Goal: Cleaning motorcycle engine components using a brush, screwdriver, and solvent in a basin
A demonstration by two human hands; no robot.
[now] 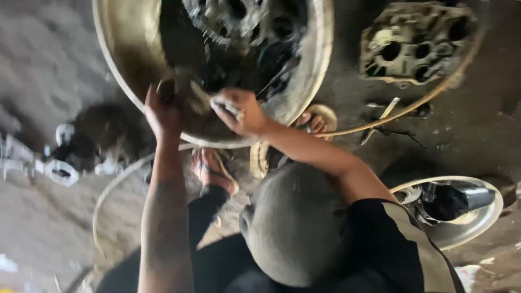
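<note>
A wide brass-coloured basin [320, 65] holds dark, greasy gears and engine parts [244, 32]. My left hand [161, 111] reaches up to the basin's near rim, its fingers closed on a small dark part [166, 89]. My right hand [241, 113] is just to the right of it over the rim, curled around a small pale object [223, 106] that is too blurred to name. A head in a grey cap [296, 228] and black-sleeved shoulders fill the lower middle of the view.
A pale engine casing [418, 43] with round holes lies at the top right. A shiny steel bowl [477, 222] with a dark part sits at the right. Small metal pieces [59, 171] lie at the left, thin tools [386, 115] on the ground, and sandalled feet [213, 172] below the basin.
</note>
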